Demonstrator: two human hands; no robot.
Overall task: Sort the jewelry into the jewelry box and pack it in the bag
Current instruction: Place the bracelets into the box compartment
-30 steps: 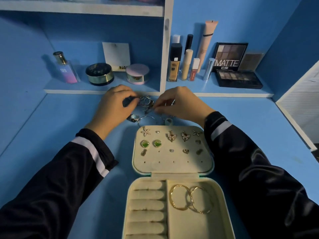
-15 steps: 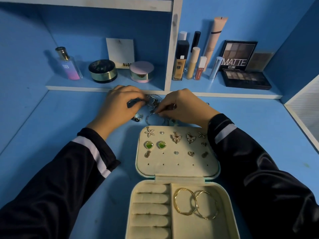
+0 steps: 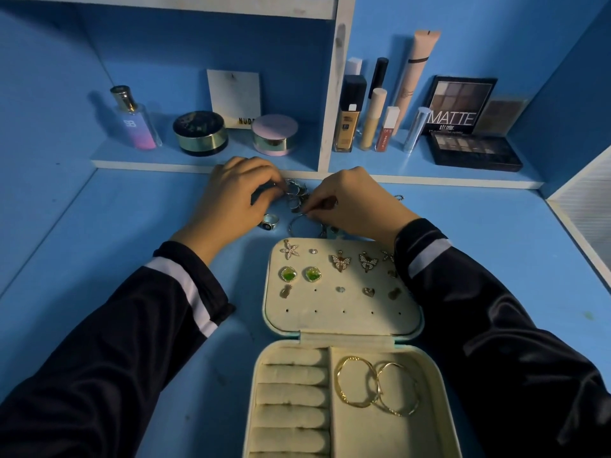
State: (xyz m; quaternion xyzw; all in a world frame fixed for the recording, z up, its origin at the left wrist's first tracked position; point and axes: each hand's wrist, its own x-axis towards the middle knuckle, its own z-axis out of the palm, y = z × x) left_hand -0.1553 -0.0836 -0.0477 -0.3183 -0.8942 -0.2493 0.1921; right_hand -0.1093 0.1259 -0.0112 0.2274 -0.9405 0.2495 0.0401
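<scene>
Left hand (image 3: 231, 201), right hand (image 3: 352, 201): both curled

Home vanity corner: blue desk (image 3: 496, 242), shelf (image 3: 429, 180) with perfume bottle (image 3: 135, 122), foundation bottle (image 3: 347, 127), eyeshadow palette (image 3: 476, 150); open jewelry box (image 3: 347, 322) on desk.

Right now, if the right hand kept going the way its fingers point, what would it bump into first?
The right hand points leftward, fingertips at the heap of silver rings; it would push into that heap first, then probably the left hand just beyond. Depth is unclear here.
</scene>
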